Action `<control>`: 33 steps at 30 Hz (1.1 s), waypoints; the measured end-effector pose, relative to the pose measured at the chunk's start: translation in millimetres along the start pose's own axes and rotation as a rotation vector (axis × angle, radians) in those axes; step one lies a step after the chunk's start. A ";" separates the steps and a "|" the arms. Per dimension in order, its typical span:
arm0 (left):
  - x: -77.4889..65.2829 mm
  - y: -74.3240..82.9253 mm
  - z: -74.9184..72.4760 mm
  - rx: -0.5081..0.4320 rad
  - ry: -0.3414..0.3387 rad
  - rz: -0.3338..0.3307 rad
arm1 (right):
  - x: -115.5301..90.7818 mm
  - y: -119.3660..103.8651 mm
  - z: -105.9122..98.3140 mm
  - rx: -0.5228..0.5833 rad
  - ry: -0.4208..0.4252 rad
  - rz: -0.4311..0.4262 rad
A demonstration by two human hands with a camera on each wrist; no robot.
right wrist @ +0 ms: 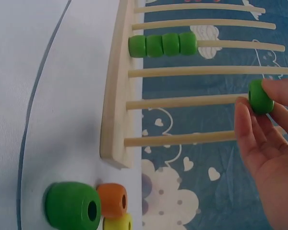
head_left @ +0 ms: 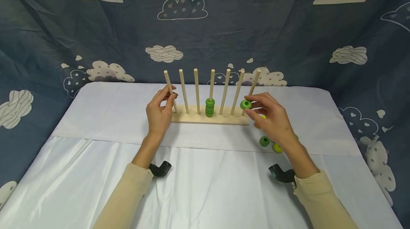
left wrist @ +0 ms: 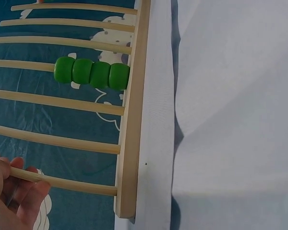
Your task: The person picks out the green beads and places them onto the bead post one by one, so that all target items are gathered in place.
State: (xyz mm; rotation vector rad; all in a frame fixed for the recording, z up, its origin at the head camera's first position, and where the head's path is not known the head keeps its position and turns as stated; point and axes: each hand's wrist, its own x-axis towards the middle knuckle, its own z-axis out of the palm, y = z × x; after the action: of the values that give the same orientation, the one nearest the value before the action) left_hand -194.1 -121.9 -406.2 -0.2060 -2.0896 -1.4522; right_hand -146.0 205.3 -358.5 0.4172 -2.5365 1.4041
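A wooden peg rack (head_left: 209, 118) with a row of upright dowels stands on the table. Several green beads (head_left: 209, 108) are stacked on its middle peg. At the far left, my left hand (head_left: 160, 111) holds the end peg (left wrist: 72, 184) between thumb and fingers. My right hand (head_left: 270, 115) pinches a loose green bead (right wrist: 260, 97) between thumb and fingertips, up near the pegs at the rack's right end. The hole of that bead faces the head camera. The remaining pegs carry no beads.
Right of the rack, under my right forearm, lie loose beads: a green bead (head_left: 264, 141), a yellow bead (head_left: 277, 147) and an orange bead (right wrist: 112, 200), with others partly hidden. White cloth (head_left: 205, 182) covers the table, and a dark cloud-patterned curtain (head_left: 250, 26) hangs behind.
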 end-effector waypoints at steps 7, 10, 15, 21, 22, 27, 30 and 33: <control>-0.4 -0.5 -0.5 -0.014 0.001 0.008 | 2.4 -4.7 5.5 0.037 -0.007 -0.009; -0.8 -0.8 -0.7 -0.014 0.001 0.010 | 4.1 -6.7 7.8 0.041 -0.004 -0.021; -2.0 -0.9 -0.9 -0.012 -0.001 0.012 | 7.5 -9.0 11.3 0.076 -0.006 -0.053; -2.3 -0.7 -0.5 -0.011 -0.001 0.014 | 12.3 -11.6 14.9 0.137 -0.022 -0.087; -2.2 -0.9 -0.3 -0.014 -0.001 0.014 | 12.6 -12.1 15.4 0.141 -0.023 -0.087; -2.2 -0.5 0.4 -0.014 -0.003 0.014 | 12.8 -12.2 19.0 0.150 -0.015 -0.076; -2.1 -0.5 0.3 -0.003 0.003 0.015 | 13.1 -12.2 22.3 0.152 -0.015 -0.083; -2.0 -1.2 -0.1 -0.002 0.007 0.014 | 14.8 -14.0 25.3 0.137 -0.008 -0.099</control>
State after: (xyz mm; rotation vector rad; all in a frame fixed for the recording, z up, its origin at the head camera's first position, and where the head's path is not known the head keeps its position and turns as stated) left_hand -192.9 -122.1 -408.2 -0.2163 -2.0770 -1.4449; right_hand -156.2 174.5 -356.0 0.5645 -2.3976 1.5465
